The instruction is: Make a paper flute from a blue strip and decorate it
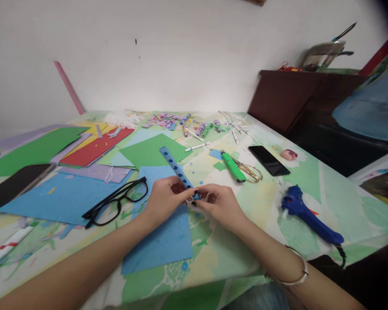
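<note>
A blue paper strip with dark blue dots (173, 165) slants up and away from my fingers, over a sheet of light blue paper (163, 241). My left hand (168, 196) pinches the strip near its lower end. At that end, my right hand (221, 202) has its thumb and index finger closed on the strip, where a small curled part shows between the dark-nailed fingertips. The fingers partly hide this curl. A green sheet (155, 150) lies beyond the strip's far end.
Black glasses (116, 202) lie left of my hands. To the right are a green box cutter (233, 167), gold-handled scissors (254, 173), a phone (269, 160) and a blue glue gun (310, 215). Paper scraps (164, 121) and rolled paper pieces (207, 129) lie at the back.
</note>
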A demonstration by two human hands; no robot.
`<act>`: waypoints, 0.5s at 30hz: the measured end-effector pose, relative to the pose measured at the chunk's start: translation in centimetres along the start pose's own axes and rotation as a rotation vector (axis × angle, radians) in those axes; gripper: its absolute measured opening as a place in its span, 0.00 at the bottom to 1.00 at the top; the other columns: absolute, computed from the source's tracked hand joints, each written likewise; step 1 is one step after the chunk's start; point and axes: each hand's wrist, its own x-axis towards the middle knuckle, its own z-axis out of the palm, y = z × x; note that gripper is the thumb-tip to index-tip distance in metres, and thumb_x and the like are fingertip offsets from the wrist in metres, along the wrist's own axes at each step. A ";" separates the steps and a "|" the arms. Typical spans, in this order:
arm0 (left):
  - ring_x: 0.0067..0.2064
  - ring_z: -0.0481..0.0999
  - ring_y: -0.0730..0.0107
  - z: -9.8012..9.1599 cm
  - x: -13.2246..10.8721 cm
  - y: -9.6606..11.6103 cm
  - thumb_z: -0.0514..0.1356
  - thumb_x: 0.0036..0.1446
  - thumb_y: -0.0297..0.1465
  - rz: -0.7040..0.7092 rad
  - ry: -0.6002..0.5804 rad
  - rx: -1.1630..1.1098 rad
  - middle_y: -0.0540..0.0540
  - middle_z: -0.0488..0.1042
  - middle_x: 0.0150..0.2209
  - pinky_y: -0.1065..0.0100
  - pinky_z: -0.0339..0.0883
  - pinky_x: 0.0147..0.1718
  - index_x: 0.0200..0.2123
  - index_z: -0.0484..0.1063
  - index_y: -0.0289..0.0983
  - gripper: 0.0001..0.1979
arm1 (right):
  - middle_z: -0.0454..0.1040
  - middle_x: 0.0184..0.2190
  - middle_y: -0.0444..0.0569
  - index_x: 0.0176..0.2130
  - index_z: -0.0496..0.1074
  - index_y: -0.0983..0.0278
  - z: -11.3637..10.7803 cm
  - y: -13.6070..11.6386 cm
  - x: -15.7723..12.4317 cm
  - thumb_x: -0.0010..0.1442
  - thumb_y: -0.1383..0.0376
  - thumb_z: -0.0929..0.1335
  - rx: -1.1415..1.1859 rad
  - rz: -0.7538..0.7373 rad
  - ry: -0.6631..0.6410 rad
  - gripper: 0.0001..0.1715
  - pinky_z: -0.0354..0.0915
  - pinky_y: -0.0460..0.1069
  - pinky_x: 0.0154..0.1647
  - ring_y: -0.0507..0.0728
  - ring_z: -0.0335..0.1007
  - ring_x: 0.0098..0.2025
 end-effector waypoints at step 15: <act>0.30 0.73 0.67 0.5 0.3 -0.9 0.65 0.47 0.32 0.243 -0.169 0.079 0.48 0.76 0.26 0.70 0.65 0.31 0.27 0.75 0.36 0.05 | 0.71 0.18 0.43 0.22 0.75 0.65 0.4 0.5 0.1 0.50 0.71 0.70 -0.132 -0.058 -0.004 0.07 0.52 0.44 0.25 0.49 0.61 0.23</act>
